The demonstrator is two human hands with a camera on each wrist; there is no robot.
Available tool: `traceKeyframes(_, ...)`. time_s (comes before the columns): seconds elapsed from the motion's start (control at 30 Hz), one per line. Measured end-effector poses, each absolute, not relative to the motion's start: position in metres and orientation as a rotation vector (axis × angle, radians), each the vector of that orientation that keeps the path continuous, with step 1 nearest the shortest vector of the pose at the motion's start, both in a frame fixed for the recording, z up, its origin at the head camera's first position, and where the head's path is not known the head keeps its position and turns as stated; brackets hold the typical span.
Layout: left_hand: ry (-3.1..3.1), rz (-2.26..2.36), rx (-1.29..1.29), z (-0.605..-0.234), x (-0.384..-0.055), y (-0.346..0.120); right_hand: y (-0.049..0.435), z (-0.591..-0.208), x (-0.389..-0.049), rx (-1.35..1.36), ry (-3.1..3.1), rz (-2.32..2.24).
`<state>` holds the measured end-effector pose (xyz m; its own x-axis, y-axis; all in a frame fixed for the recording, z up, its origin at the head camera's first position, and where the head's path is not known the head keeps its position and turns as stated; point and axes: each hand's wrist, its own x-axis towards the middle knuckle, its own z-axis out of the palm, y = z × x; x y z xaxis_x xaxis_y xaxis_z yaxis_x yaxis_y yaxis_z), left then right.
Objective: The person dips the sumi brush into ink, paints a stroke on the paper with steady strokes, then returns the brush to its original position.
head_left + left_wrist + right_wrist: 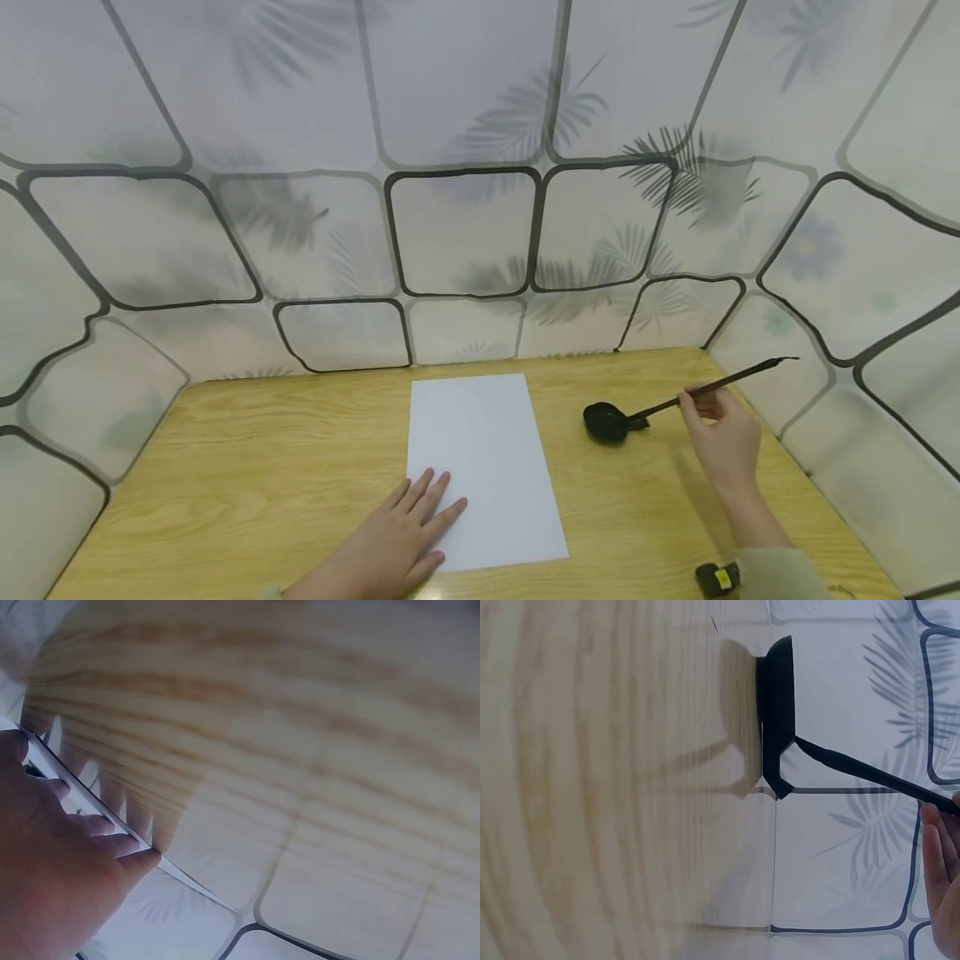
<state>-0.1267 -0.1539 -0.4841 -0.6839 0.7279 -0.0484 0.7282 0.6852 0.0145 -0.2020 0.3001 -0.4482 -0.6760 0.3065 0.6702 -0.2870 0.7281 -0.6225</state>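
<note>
My left hand lies with its fingers spread on the lower left part of a white sheet of paper. Seen from the left wrist, the fingers stretch out along the paper's edge. With my right hand I pinch the dark shaft of a calligraphy brush between thumb and fingers. The brush slants down to the left, its lower end inside a small black ink dish to the right of the paper. In the right wrist view the dish hides the brush's tip.
All of this is on a yellow wood-grain table. A pale curtain with dark outlines and leaf prints encloses the table at the back and sides. A black wrist device sits at my right sleeve.
</note>
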Motion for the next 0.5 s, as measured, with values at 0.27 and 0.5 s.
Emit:
traceKeyframes(0.27, 2.862, -0.011, 1.259, -0.4851, -0.1263, -0.1555, 0.3073, -0.4429, -0.2011, -0.017, -2.075, 0.951)
traceKeyframes(0.5, 2.865, -0.012, 1.26, -0.4855, -0.1261, -0.1554, 0.3044, -0.4387, -0.2013, 0.003, -2.064, 0.98)
